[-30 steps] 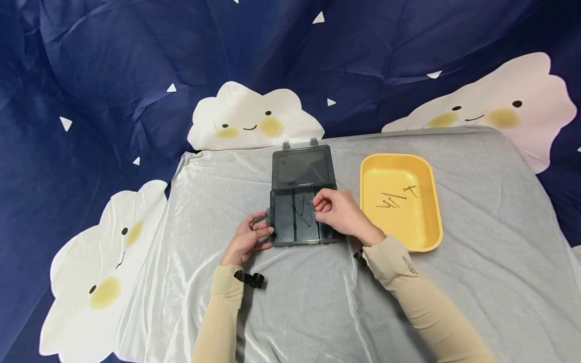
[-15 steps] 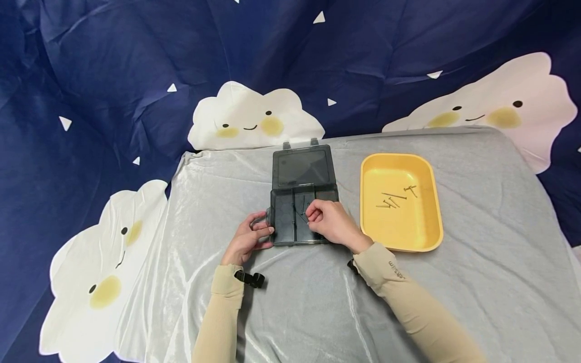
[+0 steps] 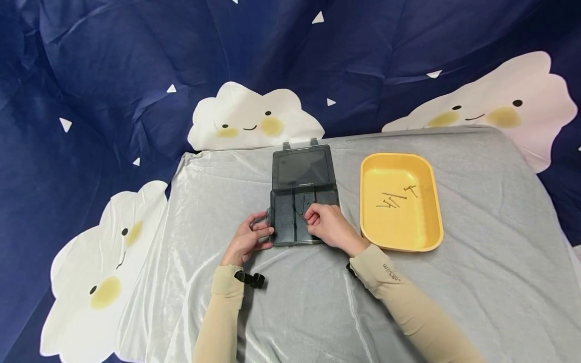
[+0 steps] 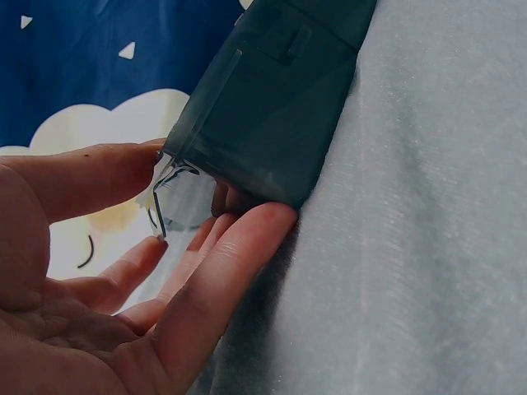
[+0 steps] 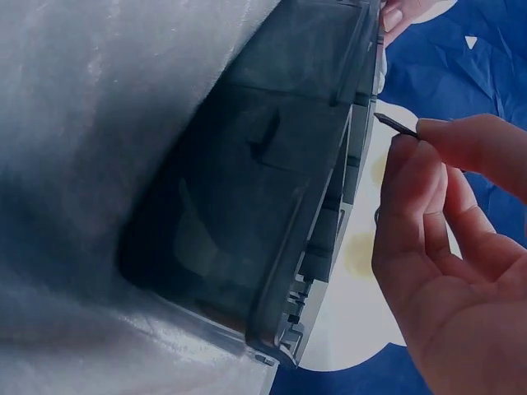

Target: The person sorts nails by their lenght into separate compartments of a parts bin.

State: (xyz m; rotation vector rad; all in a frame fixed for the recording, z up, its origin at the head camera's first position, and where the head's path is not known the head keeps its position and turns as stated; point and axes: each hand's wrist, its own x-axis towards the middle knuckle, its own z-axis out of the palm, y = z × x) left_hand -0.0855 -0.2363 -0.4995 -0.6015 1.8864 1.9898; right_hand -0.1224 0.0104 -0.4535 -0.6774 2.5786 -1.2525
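A dark, see-through compartment box (image 3: 283,233) lies on the cloth with its lid (image 3: 302,167) folded back. My left hand (image 3: 245,239) grips the box's left side, thumb and fingers about the clear handle (image 4: 185,197) there. Over the middle compartment, my right hand (image 3: 333,227) pinches a thin dark screw (image 5: 395,124) between thumb and forefinger. Its pointed end sticks out past the fingertips in the right wrist view; its other end is mostly hidden. Inside the middle compartment lie a few screws (image 3: 302,204), partly covered by the right hand.
To the right of the box stands a yellow tray (image 3: 404,229) with several loose screws (image 3: 394,196) in it. Grey cloth (image 3: 290,297) covers the table. Behind it hangs a dark blue backdrop (image 3: 363,50) with white clouds.
My right hand has moved left and slightly down, from the box's right divider to over the middle compartment. The left hand, box and tray have stayed in place.
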